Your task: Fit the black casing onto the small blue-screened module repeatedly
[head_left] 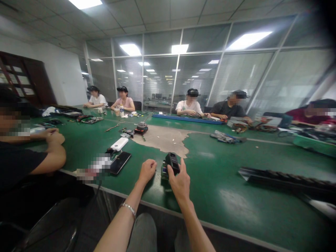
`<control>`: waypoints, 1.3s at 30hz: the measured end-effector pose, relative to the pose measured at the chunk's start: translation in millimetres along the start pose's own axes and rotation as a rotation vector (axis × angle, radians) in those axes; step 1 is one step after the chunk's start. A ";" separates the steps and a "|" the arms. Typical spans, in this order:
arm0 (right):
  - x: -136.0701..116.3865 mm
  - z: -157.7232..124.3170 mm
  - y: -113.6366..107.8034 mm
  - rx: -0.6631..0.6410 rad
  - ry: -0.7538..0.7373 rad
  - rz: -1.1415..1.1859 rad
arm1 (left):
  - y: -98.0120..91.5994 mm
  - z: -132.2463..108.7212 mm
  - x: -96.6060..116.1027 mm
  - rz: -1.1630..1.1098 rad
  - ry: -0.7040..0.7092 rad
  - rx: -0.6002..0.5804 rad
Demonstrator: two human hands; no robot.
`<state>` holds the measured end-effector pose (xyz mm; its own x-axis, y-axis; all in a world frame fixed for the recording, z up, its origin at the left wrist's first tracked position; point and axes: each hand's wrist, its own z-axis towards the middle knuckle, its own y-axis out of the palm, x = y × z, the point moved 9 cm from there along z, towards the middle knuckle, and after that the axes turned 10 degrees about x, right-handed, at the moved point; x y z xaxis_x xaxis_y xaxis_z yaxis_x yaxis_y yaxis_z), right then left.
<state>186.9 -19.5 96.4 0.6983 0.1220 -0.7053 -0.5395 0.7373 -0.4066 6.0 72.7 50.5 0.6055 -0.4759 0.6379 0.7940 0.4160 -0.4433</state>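
My right hand (180, 180) grips a small black plastic housing (172, 161) with square openings, thumb on the near side and fingers on the right. Just left of the housing, partly under it, is a small part with green and blue bits (164, 170), too blurred to name. A short way to the left, my left hand (147, 171) rests at the table with its fingers curled closed. What it holds, if anything, is hidden. A silver bracelet (128, 209) circles the left wrist.
On the green table (210, 196) lie a black phone (120, 163) and a white power bank (119, 144) at left. Ahead stands a round dark motor-like part (141, 128). A long black strip (288, 180) lies at right. Several people sit around; one arm (54, 154) is close at left.
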 end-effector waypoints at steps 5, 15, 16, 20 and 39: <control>-18.7 -3.7 16.9 -0.042 -0.026 -0.137 | 1.2 0.9 -4.5 -0.015 -0.004 0.005; -22.8 -20.0 33.5 -0.084 -0.090 -0.305 | -2.6 1.2 -0.9 -0.032 0.022 0.011; -22.8 -21.4 33.9 -0.082 -0.100 -0.307 | -2.9 1.2 -0.3 -0.031 0.024 0.012; -19.8 -27.5 35.8 -0.085 -0.121 -0.302 | -3.8 1.4 1.3 -0.026 0.026 0.021; 4.4 -29.8 49.2 -0.061 -0.085 -0.133 | -5.4 1.2 4.4 -0.037 0.032 0.007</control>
<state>149.4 -2.5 55.9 0.8014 0.0834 -0.5923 -0.4652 0.7093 -0.5296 4.3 69.3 56.4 0.5772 -0.5159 0.6330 0.8156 0.4033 -0.4150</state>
